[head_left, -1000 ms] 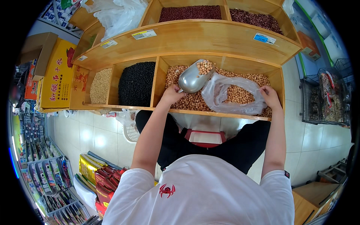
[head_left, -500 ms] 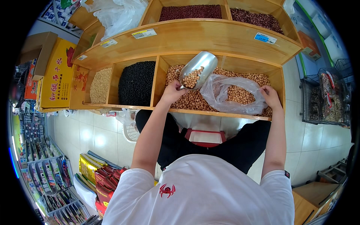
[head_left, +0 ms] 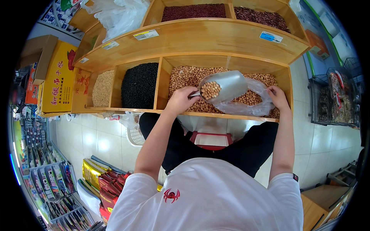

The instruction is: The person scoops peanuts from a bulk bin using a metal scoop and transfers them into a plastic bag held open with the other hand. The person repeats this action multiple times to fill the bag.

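My left hand [head_left: 182, 99] is closed round the handle of a shiny metal scoop [head_left: 233, 85]. Some light brown nuts or beans [head_left: 211, 90] lie in the scoop near its handle end. The scoop's mouth points right, over a clear plastic bag [head_left: 246, 108]. On the right, my right hand [head_left: 278, 97] pinches the bag's edge. Part of the bag is hidden under the scoop. Both hands are over a wooden compartment [head_left: 227, 61] filled with the same light brown nuts or beans [head_left: 189, 75].
Black beans [head_left: 139, 86] and pale grains [head_left: 103, 88] fill the compartments to the left. A higher wooden tier [head_left: 216, 36] holds dark red beans [head_left: 192, 11]. White plastic bags [head_left: 121, 17] hang at upper left. A yellow carton [head_left: 58, 79] stands left, a wire basket [head_left: 322, 100] right.
My left hand has swung the scoop to the right and levelled it, bringing its mouth over the bag. My right hand keeps hold of the bag's edge in nearly the same place.
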Available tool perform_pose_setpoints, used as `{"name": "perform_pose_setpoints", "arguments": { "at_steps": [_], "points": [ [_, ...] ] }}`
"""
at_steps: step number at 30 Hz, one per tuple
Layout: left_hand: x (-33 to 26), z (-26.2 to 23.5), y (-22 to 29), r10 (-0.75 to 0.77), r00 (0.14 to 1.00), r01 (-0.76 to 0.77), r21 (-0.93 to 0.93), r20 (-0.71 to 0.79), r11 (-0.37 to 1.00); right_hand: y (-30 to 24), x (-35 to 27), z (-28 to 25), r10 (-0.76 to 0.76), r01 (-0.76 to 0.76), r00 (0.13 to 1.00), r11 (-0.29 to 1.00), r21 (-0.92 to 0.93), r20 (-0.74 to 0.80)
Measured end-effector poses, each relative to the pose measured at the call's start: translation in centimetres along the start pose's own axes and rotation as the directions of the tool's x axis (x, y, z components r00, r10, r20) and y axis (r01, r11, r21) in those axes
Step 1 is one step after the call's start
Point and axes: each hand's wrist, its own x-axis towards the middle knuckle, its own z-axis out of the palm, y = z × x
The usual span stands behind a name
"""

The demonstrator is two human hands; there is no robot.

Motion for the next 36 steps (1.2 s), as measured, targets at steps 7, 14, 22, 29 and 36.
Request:
{"name": "perform_pose_setpoints", "arguments": {
  "at_steps": [7,14,22,29,36],
  "points": [
    [1.5,-1.5,3.9,0.038,0.972,-0.115,0.332,0.23,0.936,0.0,0.1,-0.2,-0.002,0.002,1.0,1.0,0.006,-0.012],
    [2.5,-1.2,6.8,-0.031,0.967,-0.105,0.507,0.253,0.855,-0.9,-0.1,-0.2,-0.039,0.039,0.998,0.999,0.001,-0.042],
    [2.4,-2.3,8.9,-0.061,0.98,-0.056,0.555,0.191,0.83,-1.1,-0.1,-0.4,0.003,-0.003,1.0,1.0,0.005,-0.013],
    [1.2,-5.3,7.9,-0.107,0.993,0.079,0.4,0.048,0.913,-1.1,-0.2,-0.4,0.018,-0.018,1.0,1.0,0.006,-0.006],
    [-0.6,-6.5,1.3,-0.358,0.932,0.341,0.458,-0.054,0.821,-1.0,-0.2,-0.2,-0.026,0.026,0.999,1.0,0.0,-0.046]
  ]
}}
